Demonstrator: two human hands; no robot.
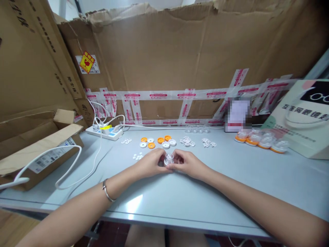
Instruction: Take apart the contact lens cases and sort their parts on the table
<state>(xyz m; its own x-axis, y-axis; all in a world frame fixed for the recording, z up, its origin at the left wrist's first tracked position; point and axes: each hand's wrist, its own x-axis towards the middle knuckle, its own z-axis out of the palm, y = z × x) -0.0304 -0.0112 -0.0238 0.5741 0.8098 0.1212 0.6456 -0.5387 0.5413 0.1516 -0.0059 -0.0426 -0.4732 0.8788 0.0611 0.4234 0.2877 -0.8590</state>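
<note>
"Grip state, what do we put?"
"We put left hand (154,160) and right hand (187,162) both curled nearly closed, jointly holding one clear plastic piece (169,158) between them."
"And where do we mark it?"
"Around the middle of the surface (195,200), our side of the orange and white discs (160,140); we can't tell if it touches down. Small white parts (140,157) lie near the left hand, clear-topped pieces with orange bases (264,141) well off right."
</note>
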